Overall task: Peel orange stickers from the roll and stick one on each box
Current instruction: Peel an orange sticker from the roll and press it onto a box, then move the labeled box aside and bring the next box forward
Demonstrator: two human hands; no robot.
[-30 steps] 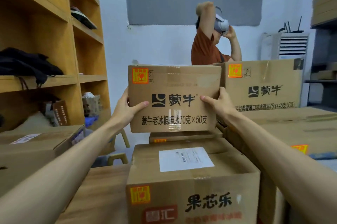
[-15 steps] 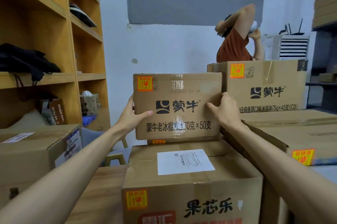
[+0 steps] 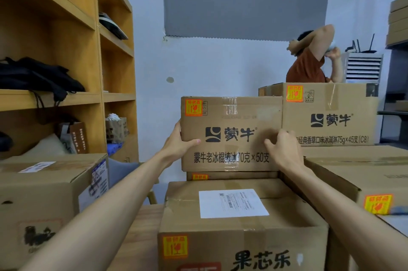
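I hold a brown carton (image 3: pixel 231 120) with black print between both hands. My left hand (image 3: pixel 176 145) grips its left edge, thumb across the front. My right hand (image 3: pixel 284 149) curls round its right edge. An orange sticker (image 3: pixel 193 107) sits on the carton's upper left corner. The carton rests on a thin flat box (image 3: pixel 234 175) that also bears an orange sticker. In front stands a carton (image 3: pixel 242 237) with a white label and an orange sticker (image 3: pixel 175 247). No sticker roll is in view.
Behind at right is a bigger stickered carton (image 3: pixel 331 116), with another stickered one (image 3: pixel 378 204) below it. A carton (image 3: pixel 44 193) at left shows no orange sticker. Wooden shelves (image 3: pixel 66 98) fill the left wall. A person (image 3: pixel 309 67) stands behind the boxes.
The carton in my hands has come down onto the thin flat box. My right hand has shifted forward on its right edge. The person behind has moved right.
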